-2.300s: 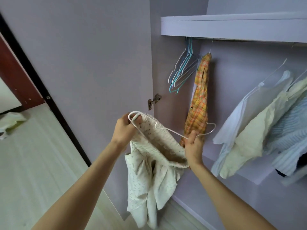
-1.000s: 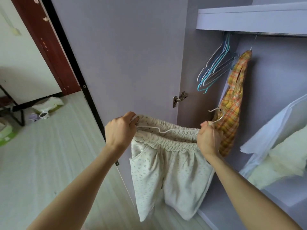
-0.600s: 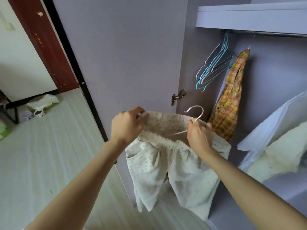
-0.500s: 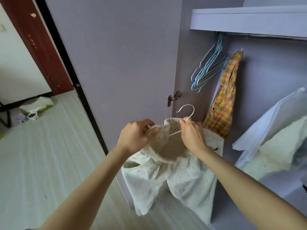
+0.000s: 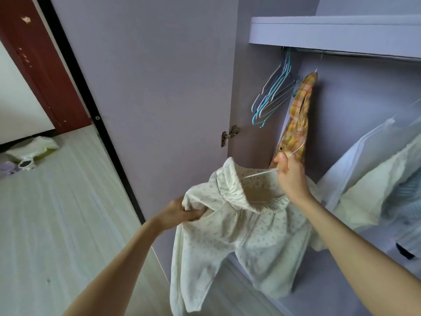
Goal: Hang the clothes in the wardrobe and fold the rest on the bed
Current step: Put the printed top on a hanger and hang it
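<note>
A: Cream speckled cotton shorts with an elastic waistband [image 5: 246,236], where are they?
B: In front of the open lilac wardrobe [image 5: 355,33], draped over a thin white wire hanger [image 5: 262,173].
A: And the hands?
B: The right hand [image 5: 290,176] grips the hanger's neck; the left hand [image 5: 180,214] pinches a fold of the shorts' side.
A: Beyond them?
B: A yellow plaid shirt [image 5: 297,117] hangs from the rail, beside empty blue and white hangers [image 5: 273,94]; pale garments [image 5: 373,179] hang further right.

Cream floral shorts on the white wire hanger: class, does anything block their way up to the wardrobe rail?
The plaid shirt hangs directly above the right hand; empty hangers crowd the rail's left end.
</note>
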`<state>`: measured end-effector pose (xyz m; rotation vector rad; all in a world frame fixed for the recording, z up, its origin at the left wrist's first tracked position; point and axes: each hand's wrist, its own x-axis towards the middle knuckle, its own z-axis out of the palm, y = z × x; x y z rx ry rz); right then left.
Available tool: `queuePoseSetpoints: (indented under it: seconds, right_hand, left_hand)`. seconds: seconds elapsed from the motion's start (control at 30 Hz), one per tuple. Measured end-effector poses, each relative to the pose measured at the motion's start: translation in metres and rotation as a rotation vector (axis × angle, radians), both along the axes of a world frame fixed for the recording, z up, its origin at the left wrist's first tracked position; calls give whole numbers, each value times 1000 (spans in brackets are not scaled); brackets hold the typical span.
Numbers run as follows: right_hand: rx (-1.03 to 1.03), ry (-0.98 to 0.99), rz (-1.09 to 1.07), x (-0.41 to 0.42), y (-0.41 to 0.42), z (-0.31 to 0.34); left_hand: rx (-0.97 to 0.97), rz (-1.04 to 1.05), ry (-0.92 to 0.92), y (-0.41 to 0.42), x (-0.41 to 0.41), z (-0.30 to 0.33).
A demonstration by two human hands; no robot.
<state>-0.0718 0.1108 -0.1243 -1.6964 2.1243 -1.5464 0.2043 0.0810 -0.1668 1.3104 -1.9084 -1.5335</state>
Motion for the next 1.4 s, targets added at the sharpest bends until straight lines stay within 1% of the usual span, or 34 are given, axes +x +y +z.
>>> queuePoseSetpoints:
  seconds: [0.07, 0.13, 0.2, 0.27, 0.4, 0.47, 0.53, 0.6, 0.67, 0.73, 0.83, 0.93, 0.97, 1.03, 1.1, 1.17, 1.23, 1.33, 1.4]
  right_hand:
    - [30, 3, -28, -7, 6, 1]
    - [93, 10, -86, -19, 12, -3]
    - [145, 13, -134, -28, 17, -7]
    - [140, -5, -176, -32, 20, -8]
    - [107, -75, -242, -36, 25, -9]
    - [108, -69, -230, -32, 26, -10]
    - [112, -72, -195, -23, 24, -6]
    - [86, -124, -177, -14, 19, 1]
    - [78, -172, -172, -4, 15, 4]
    - [93, -162, -145, 6, 15, 4]
    - [143, -63, -98, 17, 16, 0]
    - [164, -14, -17, 22, 18, 1]
    - [159, -13, 9, 24, 19, 3]
    - [161, -45, 52, 23, 24, 7]
    - [161, -148, 157, 16, 32, 10]
    - [168, -163, 233, -4, 43, 7]
    - [272, -72, 217, -34, 58, -4]
    - [557, 105, 89, -67, 81, -26]
    - [613, 213, 29, -75, 90, -38]
  left_hand:
    - [-125, 89, -20, -5, -1, 3]
    - [-258, 108, -38, -13, -3, 15]
    - [-337, 110, -19, -16, -5, 30]
    - [-353, 69, 34, -14, -7, 42]
    - [-290, 53, 227, -9, -3, 58]
    - [-283, 74, 256, -8, -1, 65]
    - [-280, 91, 243, -8, -3, 69]
    - [-273, 76, 161, -10, -7, 71]
    - [-277, 31, -32, -13, -10, 68]
    - [-359, -2, -223, -14, -12, 62]
    - [-521, -60, -484, -15, -15, 53]
    - [-593, -146, -564, -12, -31, 39]
    - [-636, -149, -545, -8, -38, 35]
    - [-748, -119, -447, -3, -48, 25]
    - [-843, -47, -377, -3, -50, 19]
    - [-864, 21, -340, -4, -50, 14]
    - [-870, 85, -302, -6, -50, 9]
    - [-877, 151, -259, -10, -53, 8]
    - [-880, 146, -261, -16, -58, 8]
